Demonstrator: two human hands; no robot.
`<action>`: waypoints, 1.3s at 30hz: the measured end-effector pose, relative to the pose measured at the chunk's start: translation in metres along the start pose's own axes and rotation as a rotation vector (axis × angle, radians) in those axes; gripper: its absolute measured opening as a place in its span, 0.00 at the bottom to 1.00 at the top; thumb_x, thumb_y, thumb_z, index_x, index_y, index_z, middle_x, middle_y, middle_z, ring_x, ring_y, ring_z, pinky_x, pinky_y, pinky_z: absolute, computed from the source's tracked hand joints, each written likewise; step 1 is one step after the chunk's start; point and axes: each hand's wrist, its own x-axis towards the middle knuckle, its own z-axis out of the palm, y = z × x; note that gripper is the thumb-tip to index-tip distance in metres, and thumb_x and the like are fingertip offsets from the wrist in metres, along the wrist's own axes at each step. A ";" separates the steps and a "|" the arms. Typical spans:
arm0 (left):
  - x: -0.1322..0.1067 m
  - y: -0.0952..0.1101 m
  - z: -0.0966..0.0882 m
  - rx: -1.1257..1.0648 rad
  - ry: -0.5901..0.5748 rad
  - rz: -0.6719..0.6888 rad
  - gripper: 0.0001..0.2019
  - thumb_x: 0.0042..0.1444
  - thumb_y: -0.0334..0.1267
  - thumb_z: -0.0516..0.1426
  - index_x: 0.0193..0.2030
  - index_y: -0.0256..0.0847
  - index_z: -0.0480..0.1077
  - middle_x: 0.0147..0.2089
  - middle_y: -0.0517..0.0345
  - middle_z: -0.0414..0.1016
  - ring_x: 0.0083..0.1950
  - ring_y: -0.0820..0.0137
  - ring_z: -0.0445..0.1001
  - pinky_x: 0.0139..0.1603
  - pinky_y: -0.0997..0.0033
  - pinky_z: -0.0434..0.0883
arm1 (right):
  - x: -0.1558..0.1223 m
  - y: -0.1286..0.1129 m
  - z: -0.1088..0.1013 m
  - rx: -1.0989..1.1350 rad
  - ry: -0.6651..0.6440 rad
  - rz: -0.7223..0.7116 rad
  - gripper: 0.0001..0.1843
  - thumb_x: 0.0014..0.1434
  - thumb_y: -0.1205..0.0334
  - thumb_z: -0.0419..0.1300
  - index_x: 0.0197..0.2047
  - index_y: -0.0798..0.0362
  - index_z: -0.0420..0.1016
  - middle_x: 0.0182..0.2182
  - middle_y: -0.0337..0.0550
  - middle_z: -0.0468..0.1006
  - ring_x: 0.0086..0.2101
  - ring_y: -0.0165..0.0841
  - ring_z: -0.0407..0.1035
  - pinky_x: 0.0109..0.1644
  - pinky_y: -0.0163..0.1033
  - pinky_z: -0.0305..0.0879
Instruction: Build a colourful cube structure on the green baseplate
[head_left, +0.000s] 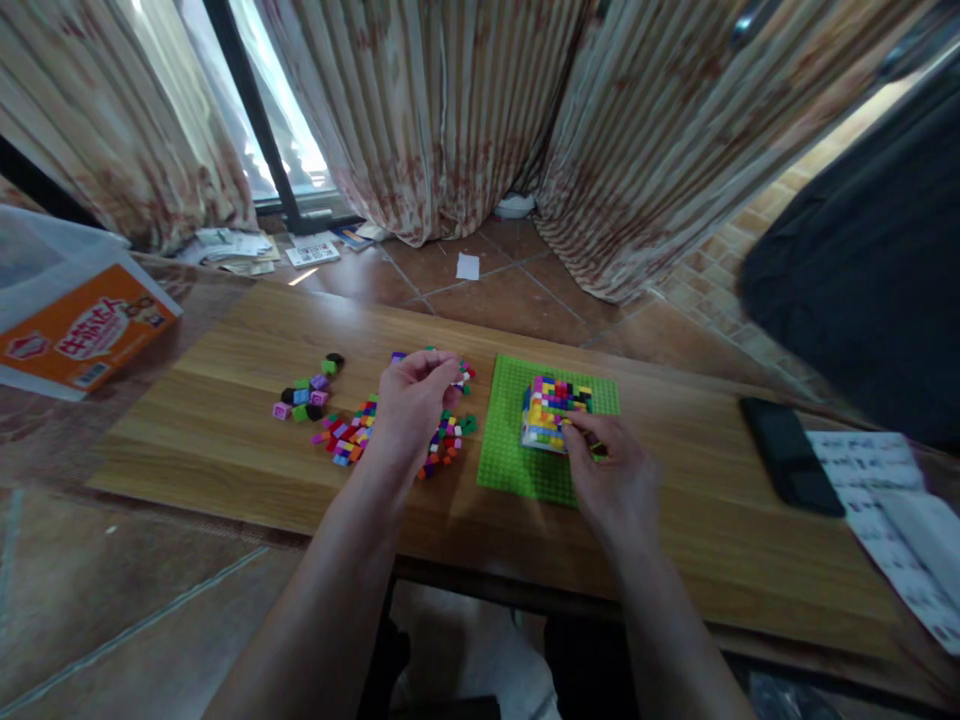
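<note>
A green baseplate [517,455] lies on the wooden board [225,430]. On it stands a block of many-coloured small bricks [553,408]. My right hand [611,480] rests at the block's near right corner, fingers curled in a pinch against it. My left hand [412,405] hovers over a pile of loose coloured bricks [352,438], fingers closed in a pinch; whatever is in them is too small to make out. A smaller cluster of purple, green and black bricks [307,392] lies further left.
A black phone [791,455] and printed paper sheets [892,510] lie at the right of the board. An orange and white box [75,330] sits at the left. Curtains, papers and a tiled floor are behind. A dark shape [870,260] looms at the right.
</note>
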 end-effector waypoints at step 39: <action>0.000 0.001 0.000 0.001 -0.010 -0.007 0.07 0.42 0.37 0.64 0.28 0.36 0.74 0.22 0.63 0.71 0.21 0.79 0.65 0.25 0.76 0.66 | -0.002 0.003 0.004 -0.113 0.074 -0.062 0.10 0.62 0.60 0.57 0.35 0.50 0.80 0.33 0.44 0.79 0.36 0.37 0.73 0.41 0.43 0.68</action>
